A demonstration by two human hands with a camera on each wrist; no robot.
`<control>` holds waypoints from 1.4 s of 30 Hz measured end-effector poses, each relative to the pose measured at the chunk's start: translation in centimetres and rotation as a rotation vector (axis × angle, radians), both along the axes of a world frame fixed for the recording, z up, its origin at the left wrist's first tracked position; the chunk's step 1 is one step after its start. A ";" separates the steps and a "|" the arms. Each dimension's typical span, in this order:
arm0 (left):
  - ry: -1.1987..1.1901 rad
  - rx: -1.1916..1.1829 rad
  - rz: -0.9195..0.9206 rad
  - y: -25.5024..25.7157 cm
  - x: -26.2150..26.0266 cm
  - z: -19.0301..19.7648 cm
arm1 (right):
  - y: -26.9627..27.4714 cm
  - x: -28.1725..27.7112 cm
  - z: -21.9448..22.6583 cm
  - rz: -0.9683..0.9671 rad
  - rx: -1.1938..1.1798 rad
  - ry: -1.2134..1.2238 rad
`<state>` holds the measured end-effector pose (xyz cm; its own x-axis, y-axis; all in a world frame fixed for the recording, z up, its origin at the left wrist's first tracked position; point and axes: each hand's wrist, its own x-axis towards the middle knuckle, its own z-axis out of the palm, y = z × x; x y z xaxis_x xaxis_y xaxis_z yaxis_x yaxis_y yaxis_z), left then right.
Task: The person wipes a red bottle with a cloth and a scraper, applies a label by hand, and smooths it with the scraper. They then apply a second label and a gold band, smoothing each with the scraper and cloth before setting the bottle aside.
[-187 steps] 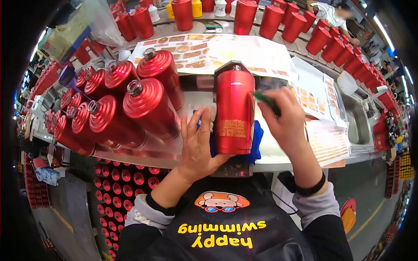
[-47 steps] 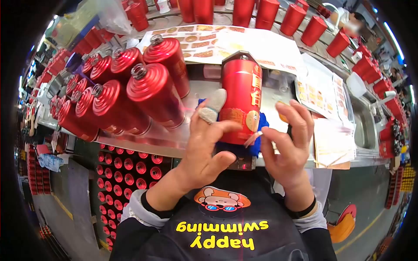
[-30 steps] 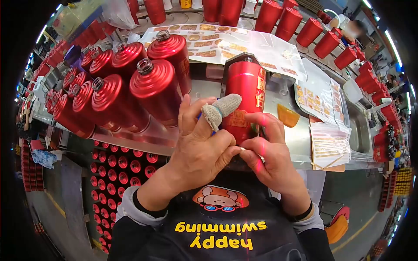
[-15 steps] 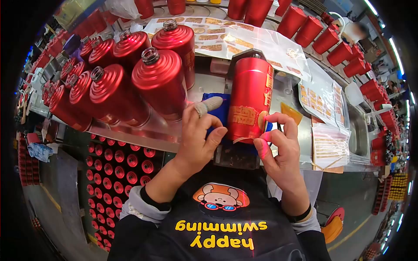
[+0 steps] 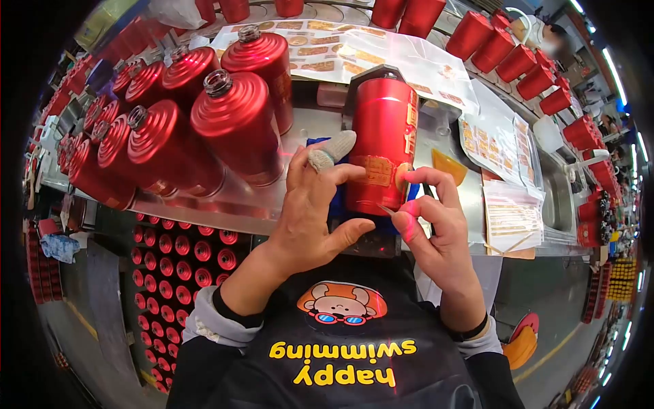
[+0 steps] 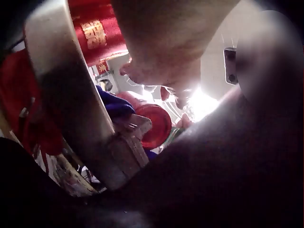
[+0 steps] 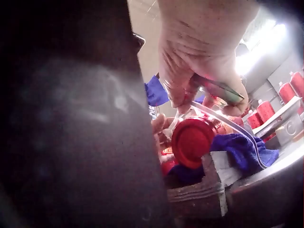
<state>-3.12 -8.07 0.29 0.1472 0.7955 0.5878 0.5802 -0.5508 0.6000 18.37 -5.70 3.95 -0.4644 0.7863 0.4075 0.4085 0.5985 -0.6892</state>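
Observation:
A red bottle (image 5: pixel 381 126) with gold decals lies in a dark cradle (image 5: pixel 392 70) over a blue cloth (image 7: pixel 244 152), its base facing the person. My left hand (image 5: pixel 300 204) touches its lower gold decal (image 5: pixel 375 170) with one bare finger. Another left finger wears a knitted cover (image 5: pixel 332 150), and the thumb stands apart below. My right hand (image 5: pixel 439 228) is at the bottle's lower right, with one fingertip at a round gold decal (image 5: pixel 404 176). It pinches a narrow pale strip (image 7: pixel 228 122), which trails over the cloth; a dark green flat piece (image 7: pixel 221 90) also sits between its fingers.
Several red bottles (image 5: pixel 235 123) stand close together on the left. Decal sheets (image 5: pixel 340 51) lie behind the cradle, and more papers (image 5: pixel 514 215) lie right. An amber flat piece (image 5: pixel 448 167) is near the right hand. A sink (image 5: pixel 560 198) is farther right; red bottles (image 5: pixel 470 41) line the back.
The bottle has turned since the oldest frame, showing gold characters on its right side. My left hand, off the bottle half a second ago, now touches it. The strip has shifted at the base.

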 end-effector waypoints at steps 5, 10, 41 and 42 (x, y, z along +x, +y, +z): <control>-0.032 0.028 -0.007 0.0 0.7 -0.1 | -0.1 -0.4 0.3 0.002 0.060 -0.040; 0.059 0.098 0.097 -0.2 0.5 -1.0 | 0.1 -0.5 0.2 -0.049 0.361 -0.159; 0.197 0.032 0.015 -1.2 0.3 2.4 | 0.0 -0.3 0.9 0.087 0.055 -0.026; 0.159 0.018 0.011 -1.1 0.3 1.7 | -0.1 -0.4 0.7 0.071 0.055 -0.030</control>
